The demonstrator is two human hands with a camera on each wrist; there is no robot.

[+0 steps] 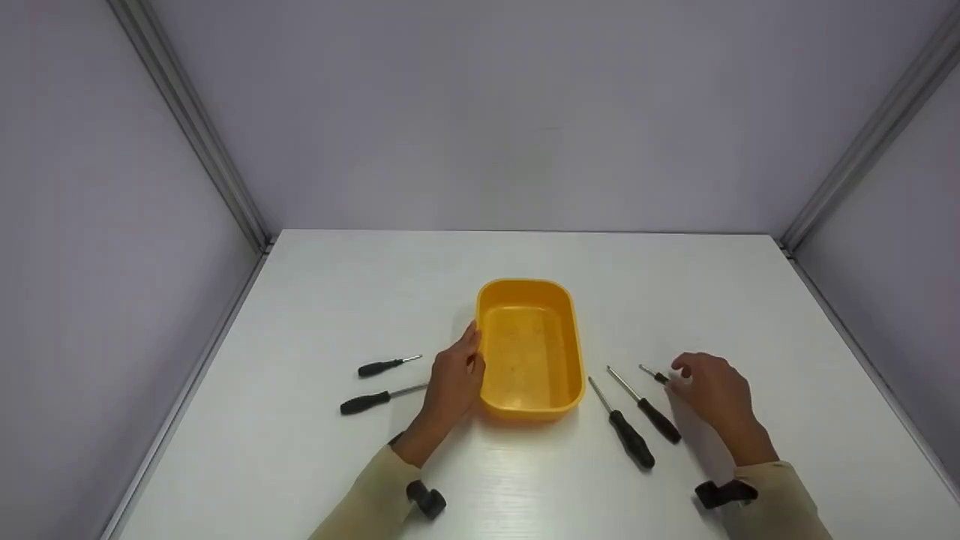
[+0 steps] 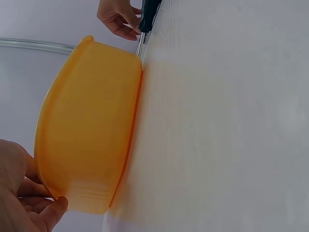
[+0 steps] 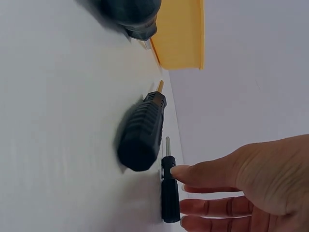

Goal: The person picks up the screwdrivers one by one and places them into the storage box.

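While the left hand (image 1: pixel 454 379) steadies a glossy yellow plastic tub (image 1: pixel 531 346), the right hand (image 1: pixel 712 390) apparently touches a small ribbed screwdriver (image 3: pixel 169 190), fingers loose.

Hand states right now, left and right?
Left hand: open, fingers resting against the yellow plastic tub.
Right hand: open, fingertips touching the small black screwdriver, not gripping it.

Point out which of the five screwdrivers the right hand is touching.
The smallest screwdriver, farthest right on the table. The right hand has its fingertips on the handle; the two longer ones beside it lie untouched.
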